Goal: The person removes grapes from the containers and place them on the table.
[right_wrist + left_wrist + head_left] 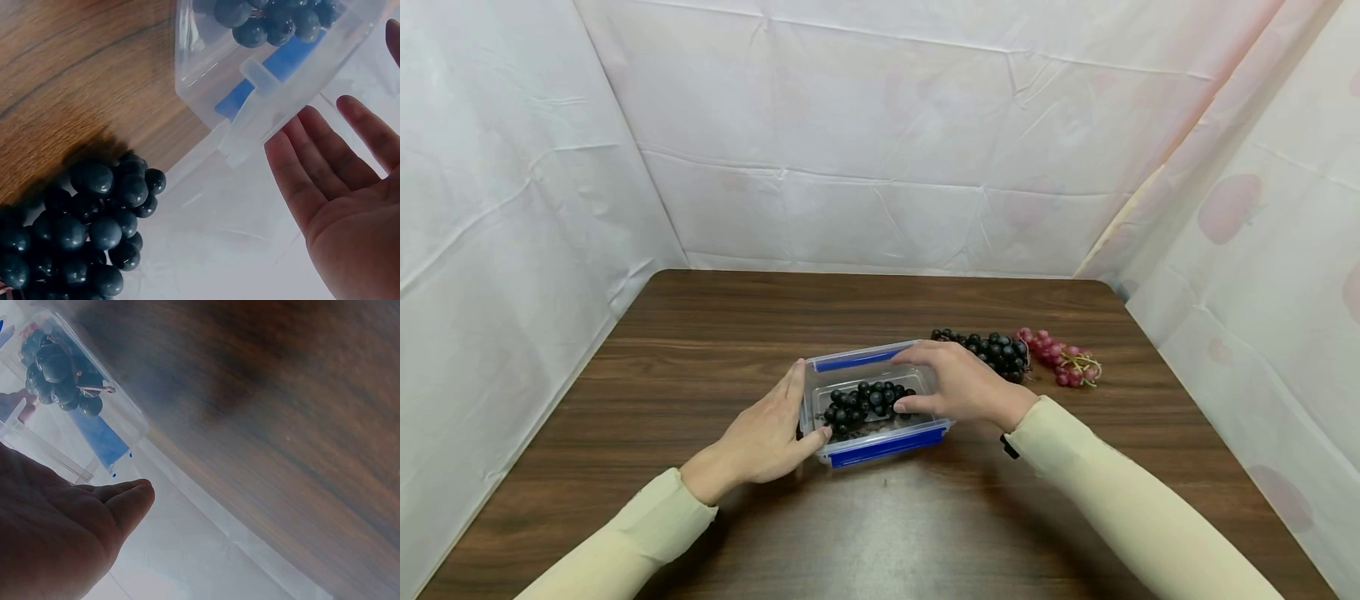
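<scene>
A clear plastic food container (820, 379) with blue clips sits on the table, with a bunch of black grapes (857, 404) inside. Against its left end lies my left hand (760, 433), fingers extended along the wall and thumb at the near corner. My right hand (966, 383) is over the right end, its fingertips at the far rim and its thumb near the grapes. From the right wrist, its fingers (325, 156) look loosely extended beside the clear wall. In the left wrist view, a brown stem shows among the grapes (56, 369).
Behind my right hand, a second bunch of black grapes (1000, 350) lies on the brown wooden table (737, 308). Red grapes (1056, 354) with green stems lie to its right. Pale curtains (880, 150) stand along the table's back and sides.
</scene>
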